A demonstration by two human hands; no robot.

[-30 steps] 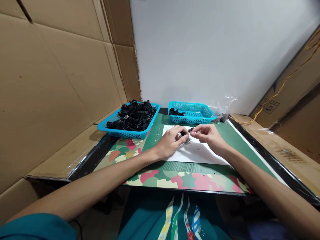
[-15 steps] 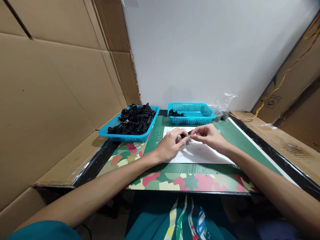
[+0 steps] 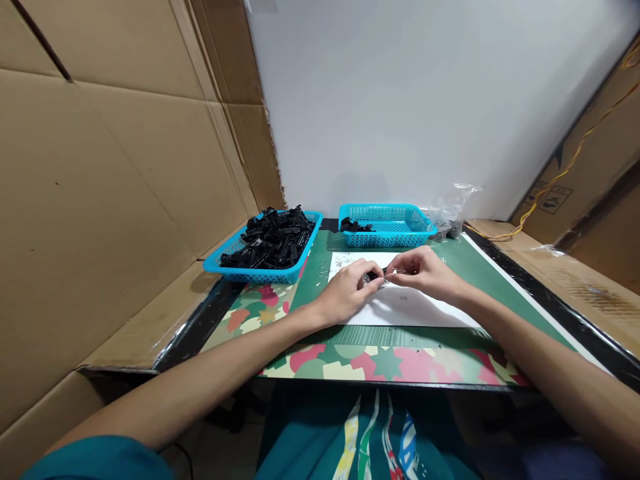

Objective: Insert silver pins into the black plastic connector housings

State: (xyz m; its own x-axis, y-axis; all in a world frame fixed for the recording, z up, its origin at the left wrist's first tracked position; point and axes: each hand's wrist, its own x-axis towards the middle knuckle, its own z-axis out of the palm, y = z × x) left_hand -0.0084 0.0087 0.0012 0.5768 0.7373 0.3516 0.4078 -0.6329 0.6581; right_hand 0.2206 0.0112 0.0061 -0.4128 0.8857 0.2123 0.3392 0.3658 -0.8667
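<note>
Over a white sheet [image 3: 425,314] on the green mat, my left hand [image 3: 350,291] is closed on a small black part [image 3: 373,274], mostly hidden by the fingers. My right hand [image 3: 423,273] touches the same spot from the right, thumb and fingertips pinched; what they hold is too small to make out. Beneath the fingertips lies a little heap of small silvery pieces [image 3: 385,284], partly covered by my hands. More tiny dark pieces [image 3: 343,261] are scattered at the sheet's upper left.
A blue basket [image 3: 250,275] heaped with black parts stands at the left. Behind the sheet is another blue basket [image 3: 395,239] with a few black parts at its left end. Clear plastic bags [image 3: 453,223] sit beside it. Cardboard walls flank the table.
The whole view has shifted slightly, so things appear a little further right. Both hands stay together over the sheet, and the black part is now more covered by the fingers.
</note>
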